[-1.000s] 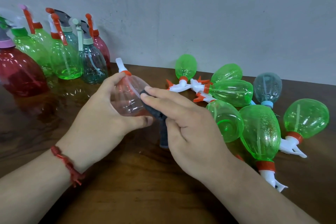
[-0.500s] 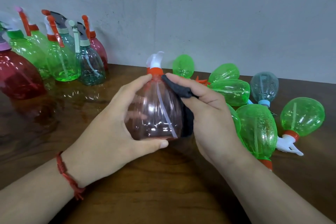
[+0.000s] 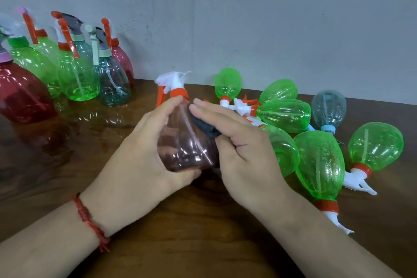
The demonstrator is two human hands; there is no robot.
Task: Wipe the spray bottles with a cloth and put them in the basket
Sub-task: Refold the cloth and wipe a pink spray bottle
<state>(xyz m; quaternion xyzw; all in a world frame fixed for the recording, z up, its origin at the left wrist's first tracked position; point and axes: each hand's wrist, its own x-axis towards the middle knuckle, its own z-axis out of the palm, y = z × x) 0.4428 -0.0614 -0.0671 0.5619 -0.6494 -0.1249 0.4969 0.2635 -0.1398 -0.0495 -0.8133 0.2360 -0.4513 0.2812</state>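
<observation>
My left hand (image 3: 137,160) grips a clear pinkish spray bottle (image 3: 182,142) with an orange collar and white trigger head, held nearly upright above the brown table (image 3: 191,232). My right hand (image 3: 243,151) presses a dark cloth (image 3: 206,126) against the bottle's right side, holding it between fingers and thumb. Most of the cloth is hidden under my fingers. No basket is in view.
Several green bottles and one pale blue bottle (image 3: 328,108) lie on their sides at the right; the nearest green bottle (image 3: 320,165) sits beside my right wrist. Several upright bottles (image 3: 79,74) stand at the back left by the grey wall, with a big red bottle (image 3: 20,95) at the far left.
The bottle went from tipped on its side to nearly upright. My right hand with the cloth slid up its right side toward the neck.
</observation>
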